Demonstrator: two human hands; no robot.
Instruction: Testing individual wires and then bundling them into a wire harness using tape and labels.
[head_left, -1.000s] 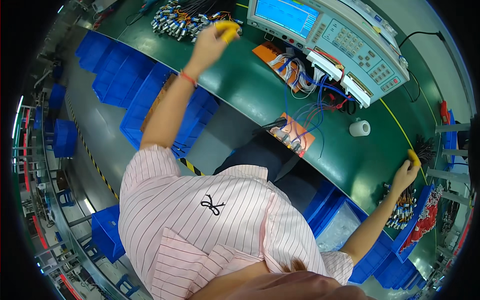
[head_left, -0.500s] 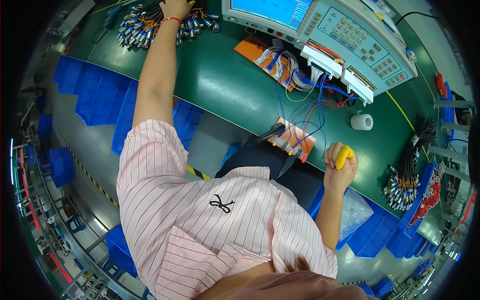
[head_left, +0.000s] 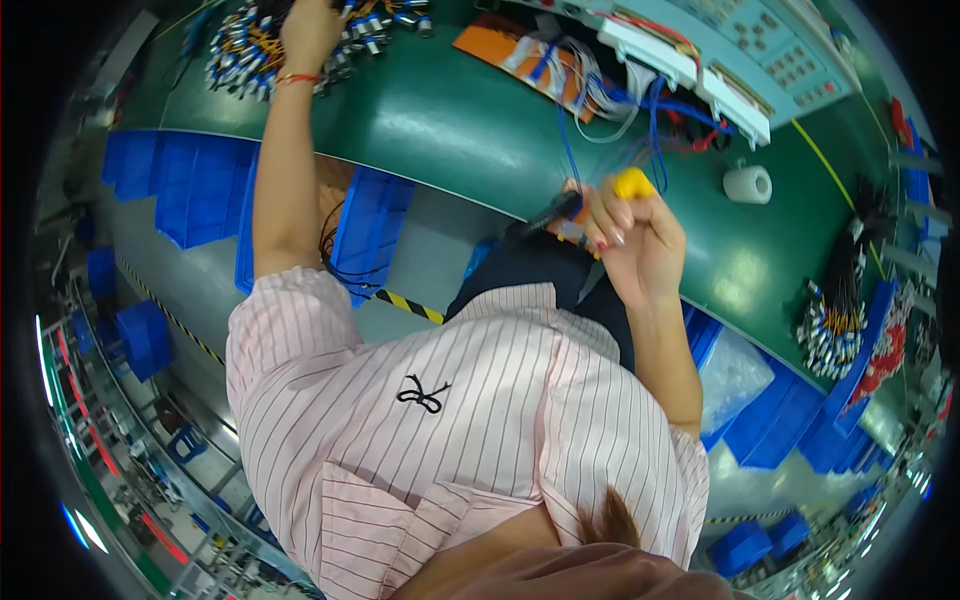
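My left hand (head_left: 310,38) reaches to the far left, over a pile of cables with silver-and-blue connectors (head_left: 240,55). Its fingers run up to the top edge of the view, so their grip is hidden. My right hand (head_left: 640,235) is raised at the bench's near edge, fingers curled in, with a yellow cover (head_left: 632,183) on one finger. Whatever those fingers may hold cannot be made out. Just left of it, a small orange board with clips (head_left: 570,231) is mostly hidden behind the hand. Thin blue wires (head_left: 568,150) run down towards this board.
At the back stands a test instrument with a keypad (head_left: 790,65) and white connector blocks (head_left: 650,50). An orange plate (head_left: 480,42) lies under bundled wires. A white roll (head_left: 748,184) sits right. More connector cables (head_left: 832,335) lie far right. Blue bins (head_left: 205,190) hang below the bench edge.
My right hand has moved up and left to the small orange board, its fingers still curled. My left hand stays over the connector pile. The view has shifted, and the instrument's screen has left it.
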